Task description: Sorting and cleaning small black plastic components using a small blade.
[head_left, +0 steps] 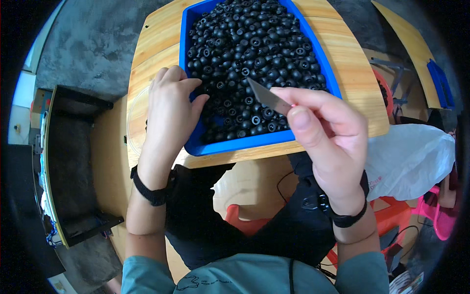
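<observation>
My right hand (333, 132) pinches a flat silver knife blade (267, 97) between thumb and forefinger, above the near right part of a blue tray (235, 143). A small red bit shows beside the thumb tip; the rest of the blade's grip end is hidden. The tray is heaped with small round black parts (249, 44), many with a hollow ring-shaped end. At the tray's left rim is my left hand (171, 105), back upward, thumb and forefinger apart with nothing visible between them. Its other fingers are bent and partly hidden.
A clear round dish or lid (135, 117) lies on the wooden table (152, 44), partly under my left forearm. On the right hangs a white plastic bag (413, 159), near orange and pink stools (391, 215). A dark open-fronted cabinet (71, 161) stands at the left.
</observation>
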`<act>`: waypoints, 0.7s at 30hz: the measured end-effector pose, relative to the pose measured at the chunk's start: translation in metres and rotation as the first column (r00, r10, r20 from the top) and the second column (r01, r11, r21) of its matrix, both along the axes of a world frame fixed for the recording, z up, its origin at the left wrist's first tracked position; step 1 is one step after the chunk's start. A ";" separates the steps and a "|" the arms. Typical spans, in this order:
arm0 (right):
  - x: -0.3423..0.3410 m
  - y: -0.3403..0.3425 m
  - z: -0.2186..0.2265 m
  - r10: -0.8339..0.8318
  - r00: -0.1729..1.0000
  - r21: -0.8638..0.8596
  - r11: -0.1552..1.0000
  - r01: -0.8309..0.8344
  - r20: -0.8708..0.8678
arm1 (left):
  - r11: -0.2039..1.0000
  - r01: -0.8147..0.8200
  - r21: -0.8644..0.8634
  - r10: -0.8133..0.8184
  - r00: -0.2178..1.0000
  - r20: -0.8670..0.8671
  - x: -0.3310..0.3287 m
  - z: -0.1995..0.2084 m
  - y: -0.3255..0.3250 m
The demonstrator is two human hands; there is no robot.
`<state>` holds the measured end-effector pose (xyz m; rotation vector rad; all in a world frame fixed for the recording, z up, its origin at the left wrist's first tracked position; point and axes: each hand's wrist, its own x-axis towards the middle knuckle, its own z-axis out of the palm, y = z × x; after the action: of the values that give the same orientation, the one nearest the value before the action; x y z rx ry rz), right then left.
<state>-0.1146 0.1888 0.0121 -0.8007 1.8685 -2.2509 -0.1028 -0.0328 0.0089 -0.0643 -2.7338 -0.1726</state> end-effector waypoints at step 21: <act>0.010 -0.011 -0.006 0.023 0.998 0.040 0.999 -0.020 -0.058 | -0.397 -0.017 0.918 -0.499 0.843 -0.200 0.055 0.005 0.016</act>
<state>-0.1049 0.1774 0.0063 -0.8859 1.9138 -2.1936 -0.0476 -0.0166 0.0143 -0.2146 -1.5899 -2.8114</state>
